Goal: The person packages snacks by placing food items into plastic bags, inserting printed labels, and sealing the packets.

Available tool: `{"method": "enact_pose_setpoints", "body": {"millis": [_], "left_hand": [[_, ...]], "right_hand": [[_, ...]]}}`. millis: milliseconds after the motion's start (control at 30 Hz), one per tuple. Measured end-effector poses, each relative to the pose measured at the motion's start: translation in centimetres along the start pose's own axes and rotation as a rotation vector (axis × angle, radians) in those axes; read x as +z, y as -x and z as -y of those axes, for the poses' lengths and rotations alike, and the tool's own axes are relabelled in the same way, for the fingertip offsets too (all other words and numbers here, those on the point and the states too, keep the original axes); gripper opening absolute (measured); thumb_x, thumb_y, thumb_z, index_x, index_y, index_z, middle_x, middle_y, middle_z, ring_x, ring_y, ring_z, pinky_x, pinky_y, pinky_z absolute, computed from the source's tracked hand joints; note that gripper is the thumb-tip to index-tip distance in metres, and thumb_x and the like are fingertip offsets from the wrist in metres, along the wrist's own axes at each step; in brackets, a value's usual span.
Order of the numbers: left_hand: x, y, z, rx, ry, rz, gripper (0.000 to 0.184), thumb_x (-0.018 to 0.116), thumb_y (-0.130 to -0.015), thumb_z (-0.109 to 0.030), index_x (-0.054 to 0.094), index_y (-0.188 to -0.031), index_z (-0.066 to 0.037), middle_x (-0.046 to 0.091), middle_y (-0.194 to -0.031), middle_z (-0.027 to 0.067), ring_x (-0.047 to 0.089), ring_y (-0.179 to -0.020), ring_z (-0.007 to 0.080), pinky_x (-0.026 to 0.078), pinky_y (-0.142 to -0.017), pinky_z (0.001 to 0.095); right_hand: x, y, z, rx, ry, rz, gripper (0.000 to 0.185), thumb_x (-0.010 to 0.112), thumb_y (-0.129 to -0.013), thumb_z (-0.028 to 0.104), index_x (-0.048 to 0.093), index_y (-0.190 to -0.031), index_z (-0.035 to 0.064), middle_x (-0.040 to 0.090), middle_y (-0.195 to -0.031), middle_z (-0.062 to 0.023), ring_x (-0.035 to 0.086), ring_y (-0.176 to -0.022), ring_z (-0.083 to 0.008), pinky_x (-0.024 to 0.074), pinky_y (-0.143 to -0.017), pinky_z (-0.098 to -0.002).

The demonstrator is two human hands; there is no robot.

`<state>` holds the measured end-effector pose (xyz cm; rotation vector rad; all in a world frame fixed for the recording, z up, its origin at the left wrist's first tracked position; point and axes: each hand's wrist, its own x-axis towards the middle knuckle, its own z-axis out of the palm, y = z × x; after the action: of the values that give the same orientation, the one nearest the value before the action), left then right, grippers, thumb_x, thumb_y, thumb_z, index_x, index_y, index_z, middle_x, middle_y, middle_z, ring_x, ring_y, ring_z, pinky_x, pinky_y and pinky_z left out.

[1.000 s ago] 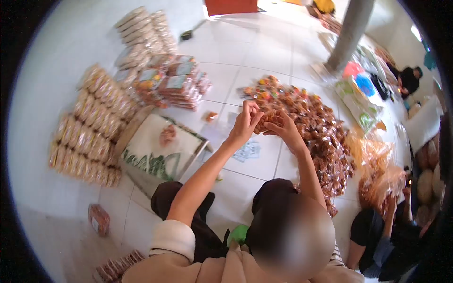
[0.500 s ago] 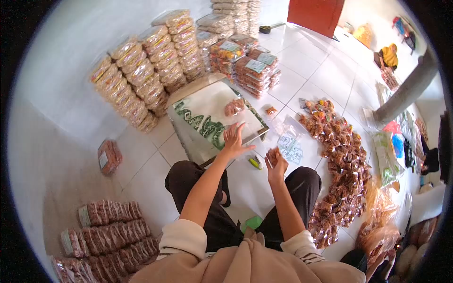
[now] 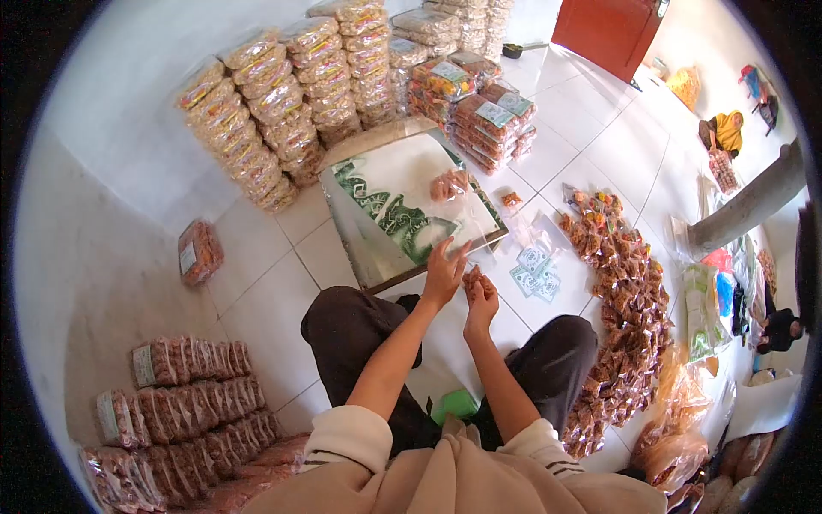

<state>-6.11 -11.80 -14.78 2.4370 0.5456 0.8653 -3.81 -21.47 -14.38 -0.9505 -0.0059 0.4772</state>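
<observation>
Brown packet [image 3: 473,277] in right hand [image 3: 481,300], just beside near edge of low surface [image 3: 402,176]. Right hand: fingers curled, pinching packet. Left hand [image 3: 446,272]: fingers spread, next to right hand; contact with packet unclear. On surface: small reddish bag [image 3: 449,185]. On tiled floor [image 3: 257,283], to the right: printed labels [image 3: 537,276], then long heap of wrapped snacks [image 3: 621,317].
</observation>
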Motion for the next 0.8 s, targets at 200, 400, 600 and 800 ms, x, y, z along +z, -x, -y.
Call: {"method": "enact_pose_setpoints", "body": {"millis": [200, 400, 600, 800], "left_hand": [[0.0, -0.3, -0.5, -0.076, 0.227, -0.039, 0.036, 0.039, -0.088, -0.027, 0.047, -0.120, -0.016, 0.037, -0.123, 0.0162, 0.033, -0.114, 0.0326, 0.025, -0.095, 0.0414], [-1.7, 0.9, -2.0, 0.068, 0.344, -0.047, 0.040, 0.038, -0.089, -0.029, 0.043, -0.124, -0.010, 0.036, -0.126, 0.0140, 0.032, -0.117, 0.0289, 0.022, -0.099, 0.0380], [-1.5, -5.6, 3.7, -0.548, 0.487, -0.358, 0.042, 0.040, -0.088, -0.032, 0.043, -0.119, -0.005, 0.038, -0.124, 0.0139, 0.033, -0.117, 0.0267, 0.024, -0.097, 0.0359], [4.2, -10.8, 11.3, -0.514, 0.634, -0.245, 0.043, 0.039, -0.088, -0.034, 0.046, -0.116, -0.001, 0.045, -0.115, 0.0154, 0.042, -0.108, 0.0267, 0.030, -0.093, 0.0332]], "right_hand": [[0.7, -4.5, -1.2, 0.126, 0.073, 0.103, 0.027, 0.045, -0.086, 0.008, 0.044, -0.110, -0.0032, 0.053, -0.106, -0.0104, 0.054, -0.092, -0.0168, 0.0429, -0.080, -0.0244], [3.5, -8.1, -2.4, 0.238, -0.101, 0.300, 0.030, 0.047, -0.084, 0.008, 0.045, -0.113, -0.0001, 0.053, -0.104, -0.0075, 0.049, -0.093, -0.0149, 0.0397, -0.079, -0.0247], [3.7, -10.5, -6.1, 0.029, 0.194, 0.310, 0.036, 0.054, -0.081, 0.013, 0.046, -0.113, -0.0003, 0.052, -0.106, -0.0074, 0.048, -0.098, -0.0158, 0.0368, -0.086, -0.0278], [5.1, -10.8, -5.7, -0.088, 0.340, 0.236, 0.031, 0.050, -0.081, 0.006, 0.048, -0.111, 0.0000, 0.053, -0.103, -0.0057, 0.049, -0.097, -0.0131, 0.0368, -0.084, -0.0238]]}}
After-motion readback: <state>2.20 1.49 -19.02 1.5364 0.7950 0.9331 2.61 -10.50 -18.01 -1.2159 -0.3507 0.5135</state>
